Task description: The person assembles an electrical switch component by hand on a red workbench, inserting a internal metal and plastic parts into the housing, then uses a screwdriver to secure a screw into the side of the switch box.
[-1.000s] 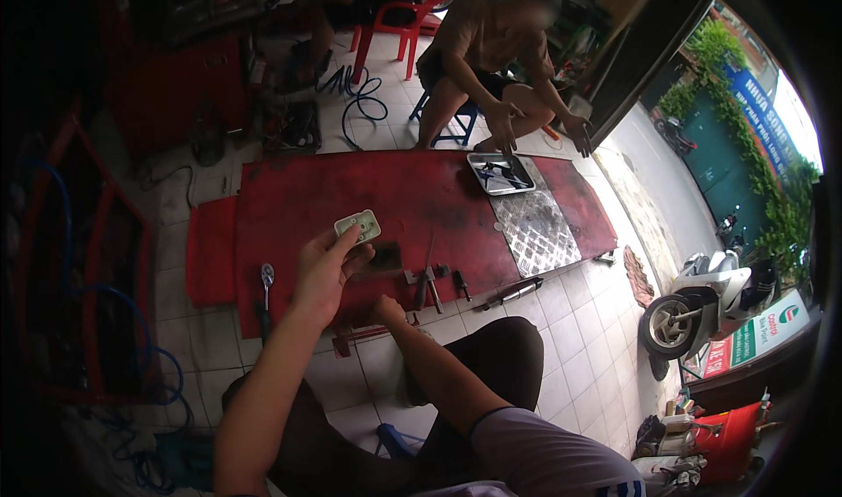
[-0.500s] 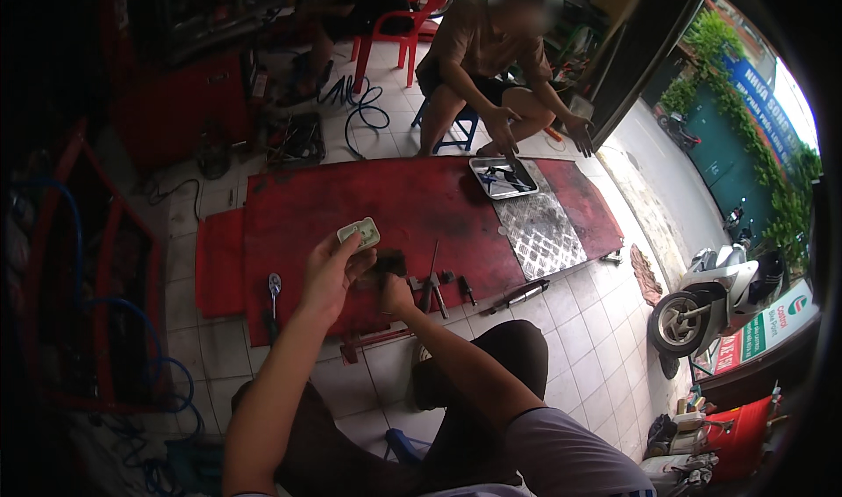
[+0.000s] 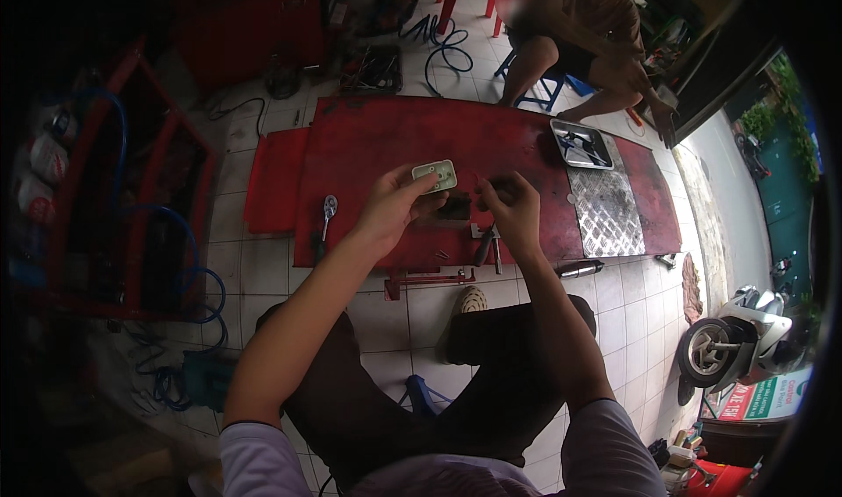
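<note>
Above the red bench top [image 3: 377,133], my left hand [image 3: 390,209] grips a small pale rectangular tray [image 3: 445,178], its thumb reaching over the rim. Small bits seem to lie inside, too small to name. To the right of that tray hovers my right hand [image 3: 516,209], thumb and fingers pinched together; whatever they hold is too small to make out. A dark block [image 3: 453,210] rests on the bench just below and between the hands. Close under my right hand lies a T-shaped hand tool [image 3: 496,247] with a dark-handled tool beside it.
A ratchet wrench [image 3: 329,212] lies at the bench's left. At the far right, a metal tray [image 3: 589,157] of tools stands by a tread-plate strip [image 3: 610,212]. A red clamp-like bar [image 3: 430,279] juts from the near edge. Beyond the bench sits another person [image 3: 605,50].
My right hand has risen from beside the dark block to the right of the pale tray, fingers pinched. My left hand still holds that tray. The whole view has shifted.
</note>
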A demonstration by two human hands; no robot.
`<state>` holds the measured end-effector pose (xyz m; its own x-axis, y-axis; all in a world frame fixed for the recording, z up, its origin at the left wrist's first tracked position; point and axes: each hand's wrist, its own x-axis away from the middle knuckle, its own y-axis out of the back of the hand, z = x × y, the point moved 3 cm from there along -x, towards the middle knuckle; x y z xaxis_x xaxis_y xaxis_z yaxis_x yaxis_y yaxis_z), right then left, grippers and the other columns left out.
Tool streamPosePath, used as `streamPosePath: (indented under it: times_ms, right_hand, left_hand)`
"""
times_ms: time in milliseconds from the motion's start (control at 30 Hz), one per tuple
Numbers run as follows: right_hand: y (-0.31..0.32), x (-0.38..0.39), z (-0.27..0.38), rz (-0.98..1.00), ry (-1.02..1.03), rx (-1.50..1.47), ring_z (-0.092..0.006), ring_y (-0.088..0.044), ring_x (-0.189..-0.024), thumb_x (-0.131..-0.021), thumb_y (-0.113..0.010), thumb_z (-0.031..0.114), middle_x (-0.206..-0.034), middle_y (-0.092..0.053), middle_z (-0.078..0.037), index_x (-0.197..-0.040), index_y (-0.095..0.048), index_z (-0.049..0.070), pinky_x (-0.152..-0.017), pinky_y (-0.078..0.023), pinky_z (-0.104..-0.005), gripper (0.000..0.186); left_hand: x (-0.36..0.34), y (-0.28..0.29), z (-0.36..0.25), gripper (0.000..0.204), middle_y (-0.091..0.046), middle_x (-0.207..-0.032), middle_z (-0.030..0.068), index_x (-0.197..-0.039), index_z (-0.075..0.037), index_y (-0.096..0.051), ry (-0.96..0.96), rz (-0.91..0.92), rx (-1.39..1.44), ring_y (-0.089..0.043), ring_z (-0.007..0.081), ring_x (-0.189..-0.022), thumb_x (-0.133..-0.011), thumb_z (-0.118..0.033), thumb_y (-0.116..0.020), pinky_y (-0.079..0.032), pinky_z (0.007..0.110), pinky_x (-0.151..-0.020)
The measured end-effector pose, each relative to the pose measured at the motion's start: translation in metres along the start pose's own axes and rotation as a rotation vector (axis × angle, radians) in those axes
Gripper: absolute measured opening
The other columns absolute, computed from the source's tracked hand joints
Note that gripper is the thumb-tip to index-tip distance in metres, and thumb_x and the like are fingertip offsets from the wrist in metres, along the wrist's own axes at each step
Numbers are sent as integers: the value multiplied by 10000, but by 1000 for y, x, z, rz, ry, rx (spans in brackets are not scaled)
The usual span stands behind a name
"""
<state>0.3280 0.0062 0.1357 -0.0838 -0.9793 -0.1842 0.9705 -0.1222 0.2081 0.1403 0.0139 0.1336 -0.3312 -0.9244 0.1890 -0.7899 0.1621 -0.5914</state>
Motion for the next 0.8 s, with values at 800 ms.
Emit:
streamPosePath:
  times_ms: [800]
  right_hand:
    - [60,-1,-2,60,34,62,-67,-585,-591,-789,-654,93,-706,-647,-65,-935,-608,-41,-469,-443,-201,203]
  left_hand:
    - [-17,-78,32,280,-619,-1009,78,-1057,10,-557,-116,-80,-547,-594,115,-925,-803,-64,-649,-491,234,-810]
